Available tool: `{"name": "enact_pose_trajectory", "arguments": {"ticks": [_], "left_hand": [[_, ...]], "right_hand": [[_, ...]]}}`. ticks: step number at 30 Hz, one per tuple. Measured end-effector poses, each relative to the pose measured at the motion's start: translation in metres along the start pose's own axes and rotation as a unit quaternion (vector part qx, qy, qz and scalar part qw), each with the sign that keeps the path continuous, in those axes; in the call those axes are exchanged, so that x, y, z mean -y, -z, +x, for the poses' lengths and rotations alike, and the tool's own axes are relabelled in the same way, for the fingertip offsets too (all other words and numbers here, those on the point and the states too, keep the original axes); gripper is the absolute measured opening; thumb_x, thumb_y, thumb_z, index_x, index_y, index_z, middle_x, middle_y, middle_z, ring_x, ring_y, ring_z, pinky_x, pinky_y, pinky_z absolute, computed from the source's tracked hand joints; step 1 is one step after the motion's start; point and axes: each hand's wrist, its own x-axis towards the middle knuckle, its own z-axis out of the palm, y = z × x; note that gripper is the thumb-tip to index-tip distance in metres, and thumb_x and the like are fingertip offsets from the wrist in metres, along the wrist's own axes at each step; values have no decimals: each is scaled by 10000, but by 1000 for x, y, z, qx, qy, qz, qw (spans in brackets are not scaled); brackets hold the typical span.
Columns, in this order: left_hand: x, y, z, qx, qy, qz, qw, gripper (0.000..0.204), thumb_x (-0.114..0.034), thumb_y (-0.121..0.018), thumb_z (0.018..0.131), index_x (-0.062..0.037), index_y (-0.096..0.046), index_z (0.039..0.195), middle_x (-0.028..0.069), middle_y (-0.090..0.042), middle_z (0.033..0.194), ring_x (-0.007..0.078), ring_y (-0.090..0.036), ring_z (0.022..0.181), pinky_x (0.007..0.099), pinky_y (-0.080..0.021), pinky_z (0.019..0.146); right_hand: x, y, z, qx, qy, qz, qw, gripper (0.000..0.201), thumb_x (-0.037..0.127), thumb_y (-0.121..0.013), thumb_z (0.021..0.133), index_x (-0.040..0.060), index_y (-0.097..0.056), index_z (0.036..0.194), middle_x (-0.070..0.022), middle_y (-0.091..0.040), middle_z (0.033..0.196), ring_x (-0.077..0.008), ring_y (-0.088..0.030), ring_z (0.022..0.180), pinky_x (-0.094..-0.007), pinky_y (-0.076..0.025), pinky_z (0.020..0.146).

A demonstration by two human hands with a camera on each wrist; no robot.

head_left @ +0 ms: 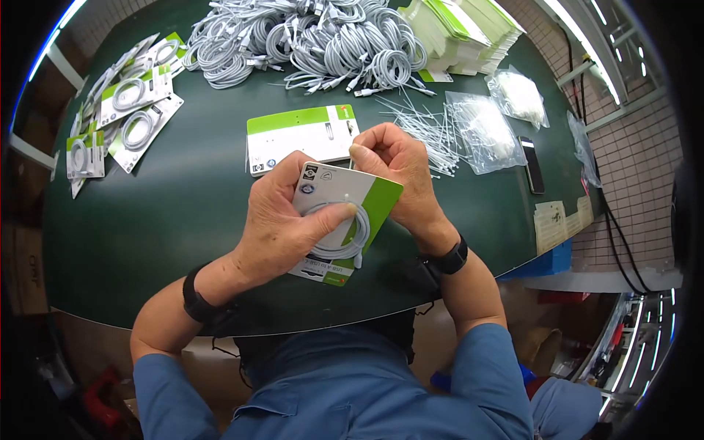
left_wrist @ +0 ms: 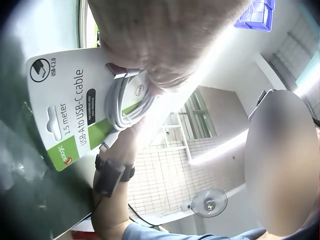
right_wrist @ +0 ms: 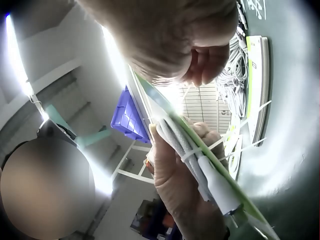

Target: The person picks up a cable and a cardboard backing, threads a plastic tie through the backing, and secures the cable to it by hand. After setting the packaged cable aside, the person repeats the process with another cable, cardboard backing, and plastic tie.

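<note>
My left hand (head_left: 273, 229) grips a white and green packaging card (head_left: 386, 199), its thumb pressing a coiled grey USB cable (head_left: 361, 236) against the front. In the left wrist view the card's print reads USB-A to USB-C cable, and the coil (left_wrist: 116, 102) lies across it. Beyond the card's far edge, my right hand (head_left: 408, 172) has its fingers curled, thumb and forefinger pinched on a thin white cable tie, mostly hidden. White cable tie ends (right_wrist: 256, 144) stick out behind the card in the right wrist view. A small stack of blank-fronted cards (head_left: 301, 136) lies just beyond the hands.
Carded cables (head_left: 136, 95) pile up at the left. A heap of coiled grey cables (head_left: 308, 44) and stacked cards (head_left: 455, 33) stand at the back. Loose cable ties (head_left: 425, 132), bags of ties (head_left: 484, 132) and a phone (head_left: 532, 165) lie at the right on the green table (head_left: 183, 213).
</note>
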Motion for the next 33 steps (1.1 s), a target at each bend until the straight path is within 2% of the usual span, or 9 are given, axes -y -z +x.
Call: {"name": "enact_pose_trajectory", "arguments": {"ticks": [1, 4, 9, 13, 16, 20, 25, 28, 33], "left_hand": [[1, -1, 2, -4, 0, -5, 1000, 302, -61, -795, 900, -12, -630, 1148, 52, -723, 1014, 102, -675, 935, 275, -568, 830], [-1, 2, 8, -18, 19, -21, 999, 317, -57, -792, 896, -9, -631, 1164, 64, -733, 1032, 104, -689, 941, 274, -574, 837], [-6, 8, 17, -62, 11, -48, 997, 322, -47, -782, 899, -5, -631, 1180, 80, -742, 1065, 112, -705, 946, 280, -585, 846], [-13, 15, 21, -87, 20, -73, 993, 325, -40, -771, 908, 0, -627, 1196, 93, -745, 1089, 124, -717, 953, 284, -595, 849], [-8, 15, 22, -107, -12, -66, 992, 311, -17, -759, 915, 4, -625, 1195, 87, -743, 1088, 123, -716, 950, 285, -598, 849], [-5, 18, 22, -115, -20, -91, 989, 305, -4, -763, 918, 10, -621, 1188, 89, -742, 1078, 125, -717, 946, 287, -599, 863], [-12, 12, 24, -87, -28, -99, 991, 310, -6, -765, 927, 25, -635, 1207, 98, -744, 1099, 124, -711, 971, 285, -595, 881], [-12, 23, 23, -10, 21, -62, 998, 321, -24, -750, 947, 30, -651, 1247, 100, -746, 1140, 131, -705, 1020, 288, -582, 918], [1, 25, 26, -1, 35, -164, 986, 329, -55, -722, 975, 23, -656, 1288, 88, -746, 1172, 138, -705, 1055, 302, -556, 978]], "right_hand": [[-2, 1, 0, 4, -3, -4, 1000, 122, 111, -673, 1018, -5, -635, 1014, -18, -657, 874, -47, -605, 736, -206, -505, 655], [-17, 3, 3, 10, -25, 270, 962, 131, 124, -666, 1032, 8, -617, 1070, -34, -658, 931, -71, -612, 762, -227, -518, 677], [-20, 5, 5, -41, 31, 319, 946, 139, 130, -657, 1041, 28, -601, 1119, -43, -650, 1001, -91, -611, 800, -250, -528, 698], [-8, 6, -1, -45, 38, 273, 960, 238, 119, -668, 1033, 9, -594, 1230, -61, -658, 1137, -104, -645, 956, -277, -559, 789], [-4, -11, -15, 112, 52, 12, 992, 364, 116, -686, 1022, -21, -571, 1339, -81, -676, 1207, -124, -663, 1051, -298, -568, 879], [-5, -16, -11, 95, 60, 88, 990, 349, 160, -726, 1001, -35, -619, 1270, -64, -719, 1071, -79, -655, 928, -270, -566, 793], [-3, -9, -11, 63, 64, 120, 989, 330, 163, -737, 995, -37, -643, 1240, -63, -720, 1064, -81, -665, 928, -266, -576, 801], [5, 4, -12, 92, 15, 98, 991, 411, 164, -733, 1001, -39, -602, 1333, -92, -707, 1201, -127, -675, 1065, -308, -567, 938], [-5, 5, -8, 113, 20, 133, 984, 410, 196, -740, 999, 2, -616, 1338, -96, -719, 1172, -116, -679, 1042, -288, -566, 931]]}}
